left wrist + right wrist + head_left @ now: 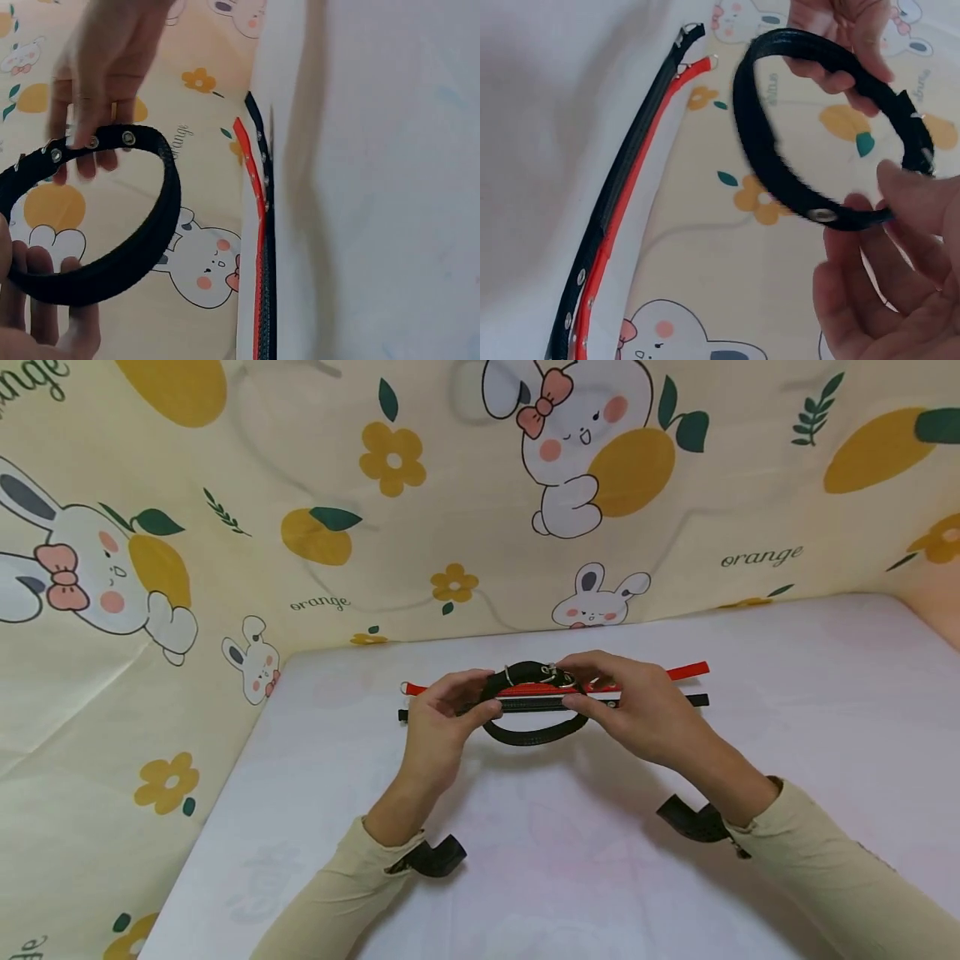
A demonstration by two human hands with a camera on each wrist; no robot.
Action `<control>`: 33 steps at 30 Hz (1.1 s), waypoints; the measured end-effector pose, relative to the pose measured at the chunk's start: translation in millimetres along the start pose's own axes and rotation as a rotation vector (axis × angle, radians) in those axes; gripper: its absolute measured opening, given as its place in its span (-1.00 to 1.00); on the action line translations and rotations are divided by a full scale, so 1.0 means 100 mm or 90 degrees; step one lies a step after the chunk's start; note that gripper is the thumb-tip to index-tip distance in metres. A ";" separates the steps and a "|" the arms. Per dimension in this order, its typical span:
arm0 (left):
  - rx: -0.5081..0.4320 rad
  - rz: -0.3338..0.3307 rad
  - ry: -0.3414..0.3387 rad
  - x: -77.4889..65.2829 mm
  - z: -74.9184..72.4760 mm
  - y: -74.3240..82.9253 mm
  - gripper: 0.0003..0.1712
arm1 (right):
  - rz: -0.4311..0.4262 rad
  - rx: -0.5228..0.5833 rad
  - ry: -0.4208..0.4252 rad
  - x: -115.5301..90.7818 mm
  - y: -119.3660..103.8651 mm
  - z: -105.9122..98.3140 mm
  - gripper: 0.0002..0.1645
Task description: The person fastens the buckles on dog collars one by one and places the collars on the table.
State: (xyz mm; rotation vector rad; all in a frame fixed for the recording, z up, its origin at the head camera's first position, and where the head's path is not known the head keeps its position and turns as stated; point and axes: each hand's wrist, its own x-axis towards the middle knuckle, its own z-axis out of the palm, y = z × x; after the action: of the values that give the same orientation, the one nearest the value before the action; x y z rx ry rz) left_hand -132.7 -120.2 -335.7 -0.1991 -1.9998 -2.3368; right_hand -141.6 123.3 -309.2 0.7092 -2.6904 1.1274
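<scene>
A black collar (534, 737) with a metal buckle and eyelets is closed into a loop, raised above the table. My left hand (442, 722) grips its left side between thumb and fingers. On the opposite side my right hand (641, 706) pinches the loop close to the buckle. Metal-rimmed holes show along the band of the collar (142, 251) in the left wrist view. From the right wrist, the same collar (756, 139) appears as a wide ring, with one eyelet facing the camera and its buckle partly hidden by the thumb.
Behind the hands, a red collar (688, 671) and another black collar (698, 700) lie stretched out side by side on the white table (540, 860). A cream wall covering (420, 535) printed with rabbits and oranges rises at the table's back and left edges.
</scene>
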 end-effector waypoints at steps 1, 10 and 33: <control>-0.014 -0.002 -0.002 0.00 -0.01 0.00 -0.57 | 0.004 -0.006 0.000 0.00 0.01 -0.01 -0.56; -0.109 0.013 -0.019 0.02 -0.07 0.03 -0.50 | -0.007 0.011 -0.024 0.02 0.01 -0.05 -0.46; -0.070 -0.035 -0.116 0.09 -0.20 0.14 -0.49 | -0.119 -0.025 -0.077 0.00 0.09 -0.14 0.11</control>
State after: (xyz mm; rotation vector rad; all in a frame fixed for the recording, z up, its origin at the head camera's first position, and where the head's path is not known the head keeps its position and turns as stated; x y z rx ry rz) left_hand -140.5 -142.2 -323.6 -0.3803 -1.9761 -2.5507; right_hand -146.6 138.7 -305.4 1.0289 -2.6645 1.0144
